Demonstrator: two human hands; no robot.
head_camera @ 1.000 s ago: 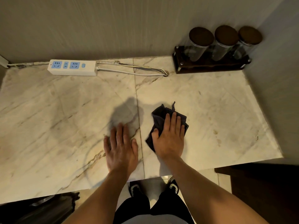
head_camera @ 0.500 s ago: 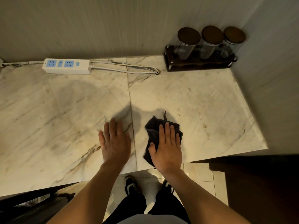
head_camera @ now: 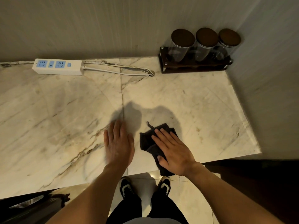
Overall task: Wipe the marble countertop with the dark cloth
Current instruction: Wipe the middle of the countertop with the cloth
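Note:
The marble countertop (head_camera: pixel 202 102) is pale with brown veins and a seam down its middle. A dark cloth (head_camera: pixel 148 143) lies crumpled near the front edge, right of the seam, one corner hanging over the edge. My right hand (head_camera: pixel 173 151) presses flat on the cloth, fingers spread and pointing up-left. Just left of the cloth, my left hand (head_camera: pixel 119 143) rests palm-down on the bare marble and holds nothing; it looks slightly blurred.
A white power strip (head_camera: pixel 57 66) with its cable (head_camera: pixel 123 71) lies along the back wall. A dark wooden rack (head_camera: pixel 194 67) with three lidded glass jars stands in the back right corner. A wall bounds the right side. My feet show below the front edge.
My right hand has turned on the cloth so its fingers point up-left, dragging the cloth toward the front edge. My left hand stays flat beside it.

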